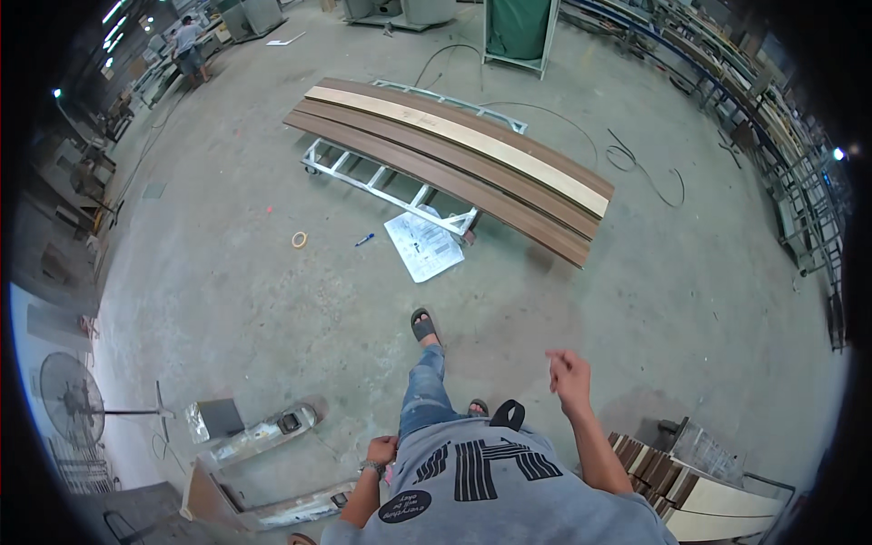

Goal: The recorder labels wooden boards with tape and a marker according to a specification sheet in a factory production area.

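Note:
My right hand (570, 377) is held out over the floor to the right of my body. Its forefinger points away while the other fingers curl loosely, with nothing visible in them. My left hand (382, 450) hangs beside my left hip, a watch (371, 468) on its wrist. Its fingers turn in against my clothes and are mostly hidden; a small pink patch (389, 474) shows just below it. Ahead, apart from both hands, long brown boards (436, 150) and a pale board (454, 136) lie side by side across a white metal trolley (368, 184).
Paper sheets (424, 245) lie by the trolley, with a blue marker (364, 240) and a tape roll (300, 240) to their left. Stacked boards (718, 500) stand behind me at right. A fan (73, 400) is at left. Cables (627, 159) cross the floor; a person (189, 45) stands far left.

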### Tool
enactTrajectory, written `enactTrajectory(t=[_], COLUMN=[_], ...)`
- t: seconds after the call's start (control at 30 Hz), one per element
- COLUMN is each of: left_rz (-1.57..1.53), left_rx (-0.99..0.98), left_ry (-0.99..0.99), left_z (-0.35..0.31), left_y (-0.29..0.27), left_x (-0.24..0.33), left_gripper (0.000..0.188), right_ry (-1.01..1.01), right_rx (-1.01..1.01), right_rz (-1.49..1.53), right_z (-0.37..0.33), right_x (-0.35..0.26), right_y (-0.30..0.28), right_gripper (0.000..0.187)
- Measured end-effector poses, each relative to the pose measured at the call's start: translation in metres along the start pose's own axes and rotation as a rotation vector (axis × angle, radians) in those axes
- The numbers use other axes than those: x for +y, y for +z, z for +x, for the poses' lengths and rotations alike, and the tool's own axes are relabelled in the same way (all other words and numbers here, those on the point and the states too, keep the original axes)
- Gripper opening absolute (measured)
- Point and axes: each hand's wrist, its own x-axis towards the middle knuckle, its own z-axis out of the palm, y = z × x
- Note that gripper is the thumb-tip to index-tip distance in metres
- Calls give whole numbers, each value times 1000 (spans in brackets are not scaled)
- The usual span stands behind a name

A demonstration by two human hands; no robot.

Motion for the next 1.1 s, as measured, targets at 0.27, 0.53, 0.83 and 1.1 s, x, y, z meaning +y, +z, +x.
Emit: enactTrajectory(t=[0.27, 0.53, 0.83, 1.1], left_rz=[401, 446, 509, 292], left_rx=[-119, -666, -501, -247], left_ry=[380, 263, 279, 282], left_z=[158, 210, 246, 243], left_y=[-64, -93, -69, -51], left_x=[187, 416, 485, 587], left_gripper=[43, 34, 16, 7], right_ry=[244, 196, 229, 82], right_rx=[-192, 162, -207, -668], right_rz=[-611, -383, -307, -500], right_z=[67, 151, 284, 447], right_x=[113, 10, -59, -82], right_y=[15, 90, 98, 78], right_gripper=[39, 17, 15, 24])
